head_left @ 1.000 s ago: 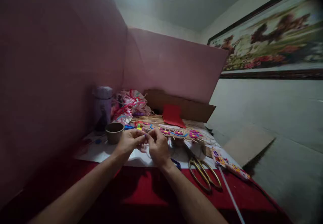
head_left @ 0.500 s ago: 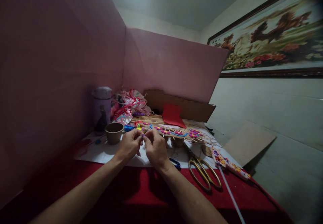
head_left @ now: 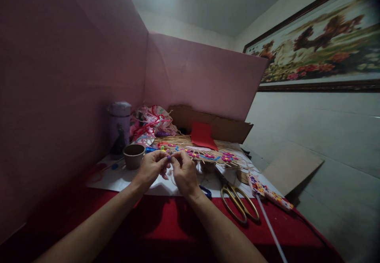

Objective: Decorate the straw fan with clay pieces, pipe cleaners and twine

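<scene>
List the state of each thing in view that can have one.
Left hand, pinching small purple piece
Right hand, pinching the same piece
Purple flask, upright, lid on
Brown cup, upright, open-topped
Gold-handled scissors, lying, blade opening unclear
Floral glue gun, lying down, glue stick protruding
Red sheet, lying over thin sticks
Cardboard strip, standing on edge

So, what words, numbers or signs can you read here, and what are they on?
None can be read.
Framed picture: tiny dark marks in its upper left corner, maybe writing, too small to read.
Purple bottle: a dark figure, but no lettering I can make out.
Pinched purple bit: no writing shows.
</scene>
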Demonstrator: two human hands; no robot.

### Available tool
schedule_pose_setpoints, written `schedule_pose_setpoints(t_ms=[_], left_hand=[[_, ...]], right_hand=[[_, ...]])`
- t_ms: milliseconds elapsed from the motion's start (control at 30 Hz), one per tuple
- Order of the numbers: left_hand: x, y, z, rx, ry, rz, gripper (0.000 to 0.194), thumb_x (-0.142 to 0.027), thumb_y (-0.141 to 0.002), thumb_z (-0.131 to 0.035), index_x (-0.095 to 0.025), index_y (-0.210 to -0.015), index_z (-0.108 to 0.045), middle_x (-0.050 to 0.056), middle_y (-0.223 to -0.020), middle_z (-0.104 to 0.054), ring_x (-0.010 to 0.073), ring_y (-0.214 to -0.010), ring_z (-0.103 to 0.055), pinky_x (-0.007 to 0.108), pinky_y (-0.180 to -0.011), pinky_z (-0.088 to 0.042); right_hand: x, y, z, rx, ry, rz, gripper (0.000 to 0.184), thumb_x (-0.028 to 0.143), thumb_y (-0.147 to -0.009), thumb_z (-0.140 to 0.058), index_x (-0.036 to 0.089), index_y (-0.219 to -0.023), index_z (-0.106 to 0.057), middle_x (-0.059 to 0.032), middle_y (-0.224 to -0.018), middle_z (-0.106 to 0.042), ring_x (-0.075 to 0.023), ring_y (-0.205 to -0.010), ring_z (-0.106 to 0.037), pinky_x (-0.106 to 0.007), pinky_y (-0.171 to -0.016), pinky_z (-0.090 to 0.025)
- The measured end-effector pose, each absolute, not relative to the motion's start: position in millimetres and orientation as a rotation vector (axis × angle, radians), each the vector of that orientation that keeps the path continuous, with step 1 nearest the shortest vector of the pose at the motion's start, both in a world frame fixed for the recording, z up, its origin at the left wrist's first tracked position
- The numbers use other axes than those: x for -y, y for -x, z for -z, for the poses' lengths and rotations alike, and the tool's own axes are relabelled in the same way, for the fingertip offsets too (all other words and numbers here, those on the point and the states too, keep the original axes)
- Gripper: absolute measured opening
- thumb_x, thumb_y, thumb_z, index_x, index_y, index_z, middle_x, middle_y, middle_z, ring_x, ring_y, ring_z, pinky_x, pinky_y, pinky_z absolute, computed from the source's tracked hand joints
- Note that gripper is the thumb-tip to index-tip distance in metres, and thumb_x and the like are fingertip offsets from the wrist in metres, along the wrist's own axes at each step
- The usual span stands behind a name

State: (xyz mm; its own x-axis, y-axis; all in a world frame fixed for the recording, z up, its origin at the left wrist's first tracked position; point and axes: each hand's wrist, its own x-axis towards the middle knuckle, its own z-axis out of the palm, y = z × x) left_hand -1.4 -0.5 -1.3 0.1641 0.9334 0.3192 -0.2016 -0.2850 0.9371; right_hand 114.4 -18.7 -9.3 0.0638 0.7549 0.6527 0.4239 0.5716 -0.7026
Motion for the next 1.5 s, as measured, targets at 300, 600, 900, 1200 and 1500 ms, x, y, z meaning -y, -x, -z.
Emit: schedule_pose_setpoints(t_ms=[300, 600, 900, 1200, 1500], left_hand=[[1.0, 0.3, 1.5, -0.765, -1.434, -1.365, 0.025, -0.033, -0.061, -0.069, -0.013, -0.064, -0.055, -0.003, -0.047, -0.057, 0.0090, -0.034, -0.049, 0.022, -0.031, -0.044], [3.0, 5.1, -3.1, -0.695, -1.336, -1.303, 0.032, -0.035, -0.056, -0.075, -0.010, -0.069, -0.060, 0.001, -0.055, -0.064, 0.0107, -0.042, -0.055, 0.025, -0.041, -0.051], [1.0, 1.2, 8.0, -0.933, -1.538, -1.403, 0.009, -0.023, -0.063, -0.060, -0.015, -0.064, -0.057, -0.004, -0.048, -0.054, 0.0098, -0.034, -0.048, 0.023, -0.030, -0.044], [3.7, -1.4, 12.8, -0.999, -1.697, -1.516, 0.007, -0.016, -0.068, -0.052, -0.017, -0.066, -0.059, -0.004, -0.055, -0.054, 0.0088, -0.039, -0.050, 0.019, -0.035, -0.042], [3.5, -3.9, 2.6, -0.754, -1.445, -1.446, 0.018, -0.027, -0.062, -0.067, -0.012, -0.070, -0.062, -0.002, -0.054, -0.058, 0.0090, -0.038, -0.051, 0.022, -0.036, -0.046]], right_hand=[[16.2, -114.9, 14.1, 1.589, 1.062, -0.216, 0.005, 0.016, -0.077, -0.050, 0.020, -0.074, -0.051, -0.0008, -0.069, -0.060, -0.0161, -0.068, -0.057, -0.025, -0.062, -0.042], [16.6, -116.8, 12.1, 1.587, 1.039, -0.225, 0.010, 0.012, -0.076, -0.046, 0.020, -0.078, -0.053, -0.0020, -0.072, -0.062, -0.0170, -0.072, -0.059, -0.026, -0.064, -0.044], [17.2, -113.7, 18.6, 1.680, 0.996, -0.075, 0.010, 0.013, -0.075, -0.043, 0.020, -0.073, -0.049, -0.0029, -0.069, -0.057, -0.0169, -0.067, -0.054, -0.027, -0.063, -0.041], [18.0, -111.2, 19.4, 1.647, 0.978, -0.070, 0.012, 0.010, -0.074, -0.042, 0.020, -0.074, -0.049, -0.0027, -0.071, -0.056, -0.0168, -0.068, -0.054, -0.027, -0.065, -0.041], [17.6, -113.9, 15.7, 1.543, 1.075, -0.151, 0.008, 0.014, -0.077, -0.047, 0.020, -0.077, -0.051, -0.0011, -0.071, -0.060, -0.0166, -0.069, -0.057, -0.026, -0.063, -0.042]])
